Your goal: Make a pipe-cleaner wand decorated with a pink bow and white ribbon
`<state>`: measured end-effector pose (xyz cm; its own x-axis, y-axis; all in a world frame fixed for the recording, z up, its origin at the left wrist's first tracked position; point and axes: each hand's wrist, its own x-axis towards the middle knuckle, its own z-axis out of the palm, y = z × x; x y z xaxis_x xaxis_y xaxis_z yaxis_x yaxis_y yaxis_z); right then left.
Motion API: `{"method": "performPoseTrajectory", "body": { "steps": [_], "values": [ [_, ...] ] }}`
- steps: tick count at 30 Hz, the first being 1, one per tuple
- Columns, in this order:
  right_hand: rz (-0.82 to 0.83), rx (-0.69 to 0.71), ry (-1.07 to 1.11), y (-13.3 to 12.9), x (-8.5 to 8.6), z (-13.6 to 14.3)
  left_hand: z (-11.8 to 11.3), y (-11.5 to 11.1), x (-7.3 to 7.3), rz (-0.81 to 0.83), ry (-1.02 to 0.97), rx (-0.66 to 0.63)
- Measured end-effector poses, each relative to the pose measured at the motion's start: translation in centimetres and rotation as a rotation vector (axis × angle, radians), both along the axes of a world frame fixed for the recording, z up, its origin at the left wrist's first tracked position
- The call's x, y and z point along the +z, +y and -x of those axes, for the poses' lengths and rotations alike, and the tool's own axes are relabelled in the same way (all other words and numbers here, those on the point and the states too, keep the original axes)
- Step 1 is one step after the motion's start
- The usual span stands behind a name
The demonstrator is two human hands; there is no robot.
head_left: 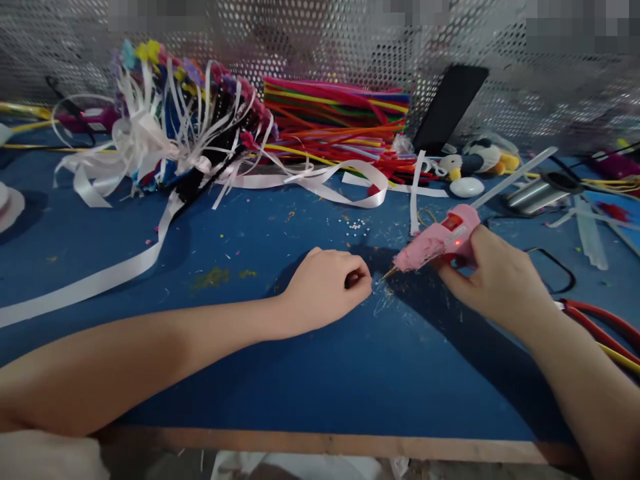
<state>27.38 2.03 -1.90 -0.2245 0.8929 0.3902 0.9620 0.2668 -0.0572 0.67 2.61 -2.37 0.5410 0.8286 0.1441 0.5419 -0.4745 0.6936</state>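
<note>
My right hand [505, 283] is wrapped round the handle of a pink hot glue gun [430, 243]. A clear glue stick [517, 175] sticks out of the gun's back, and its metal nozzle points down and left toward my left hand [330, 287]. The left hand's fingers are curled, with thumb and forefinger pinched together just left of the nozzle. Whatever lies in that pinch, if anything, is too small to make out. Thin threads of glue [387, 300] lie on the blue table below the nozzle, and small white beads [356, 228] are scattered behind it.
White ribbons with colourful flowers [195, 113] are heaped at the back left. Behind the beads lie bundled pipe cleaners [335, 120]. A black phone-like slab [450, 107] leans on the perforated metal screen. At right are a wire spool [540, 193] and red-handled pliers [600, 320].
</note>
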Motion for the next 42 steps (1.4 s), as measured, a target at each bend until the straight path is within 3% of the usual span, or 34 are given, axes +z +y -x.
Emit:
{"method": "performPoseTrajectory", "body": {
  "steps": [8,42],
  "values": [
    [0.048,0.011,-0.085,0.27,-0.66,0.24,-0.11,0.09,-0.99,-0.043,0.024,-0.013],
    [0.085,0.044,-0.059,0.54,-0.85,0.32,-0.2,0.23,-1.0,-0.041,0.047,-0.023]
  ]
}}
